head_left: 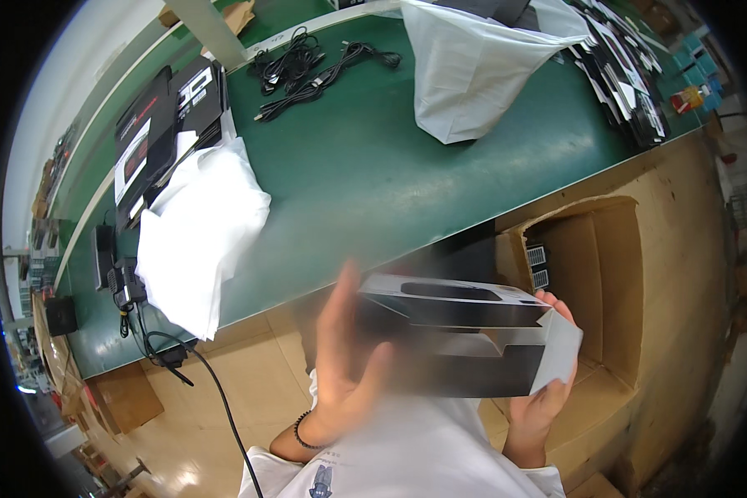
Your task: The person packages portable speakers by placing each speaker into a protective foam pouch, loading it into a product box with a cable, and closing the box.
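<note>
A black and white product box (473, 365) of thin card is held in front of my chest, above the table's near edge. Part of its long side is open, with card flaps showing and a pale inside. My right hand (548, 394) grips its right end, fingers behind and thumb at the near side. My left hand (344, 357) is at the other end, its fingers stretched up and the thumb apart. Blur there hides whether the left palm touches the card.
The green table (332, 183) bears stacked flat boxes (153, 133), white bags (203, 224), black cables (307, 79), a filled white bag (465, 79) and more flat cartons (622, 75). An open brown carton (614, 290) stands at my right. A black cord (224, 407) hangs at left.
</note>
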The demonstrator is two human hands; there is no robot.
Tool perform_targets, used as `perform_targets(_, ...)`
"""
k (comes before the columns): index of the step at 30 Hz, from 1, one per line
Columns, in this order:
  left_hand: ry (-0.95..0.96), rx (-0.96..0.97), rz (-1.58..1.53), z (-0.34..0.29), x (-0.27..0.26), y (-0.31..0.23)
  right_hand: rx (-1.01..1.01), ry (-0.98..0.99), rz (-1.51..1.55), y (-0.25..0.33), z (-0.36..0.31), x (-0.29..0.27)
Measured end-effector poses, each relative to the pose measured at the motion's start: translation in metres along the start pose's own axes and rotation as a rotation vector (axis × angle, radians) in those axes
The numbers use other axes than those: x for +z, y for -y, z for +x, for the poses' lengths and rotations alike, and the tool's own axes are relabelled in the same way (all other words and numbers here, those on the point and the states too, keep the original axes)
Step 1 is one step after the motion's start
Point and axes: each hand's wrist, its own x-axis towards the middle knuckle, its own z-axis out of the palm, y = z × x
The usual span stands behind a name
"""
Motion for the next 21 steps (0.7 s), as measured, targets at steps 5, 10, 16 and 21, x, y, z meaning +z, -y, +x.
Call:
perform_targets(5,0.034,0.028,0.001,0.0,0.001,-0.002,-0.022,-0.034,-0.004,0.004,0.007,0.008)
perform_targets(10,0.083,0.063,0.107,0.0,-0.01,0.006,0.005,0.115,-0.206,0.01,0.005,-0.001)
perform_targets(16,0.134,0.141,0.243,-0.002,-0.007,-0.005,-0.094,0.152,-0.269,0.016,0.005,-0.003)
perform_targets(21,0.048,0.176,0.393,-0.002,0.014,-0.015,-0.224,0.004,-0.504,0.03,0.003,0.009)
